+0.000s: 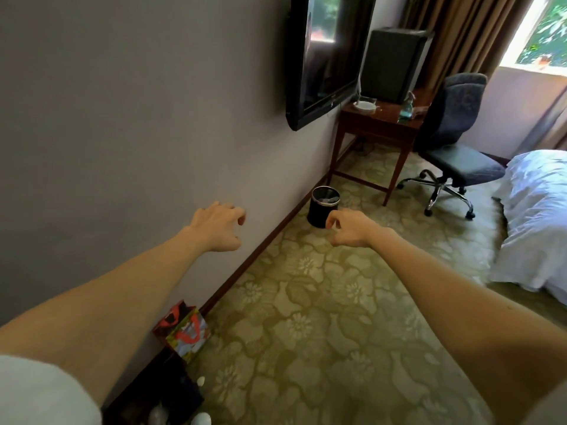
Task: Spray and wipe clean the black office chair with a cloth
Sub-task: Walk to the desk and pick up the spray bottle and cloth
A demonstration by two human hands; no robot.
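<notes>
While left hand [219, 225] and right hand [349, 228] hover empty, loosely curled, the black padded office chair [458, 154] stands by the right edge of the brown wooden bench [368, 128]; castored, it probably rolls, so steady the backrest.

Both bare arms reach straight out from the bottom corners toward the middle of the frame. The left arm [122, 286] comes up from the lower left, with a white sleeve [36, 394] at its shoulder end. The left grip [217, 225] shows its back, fingers hanging loosely bent, and it holds nothing. The right arm [460, 296] comes in from the lower right. The right grip [349, 227] sits just right of the middle, with loosely bent fingers, the thumb near the first finger, and it holds nothing. The two grips are apart, at about the same height.
</notes>
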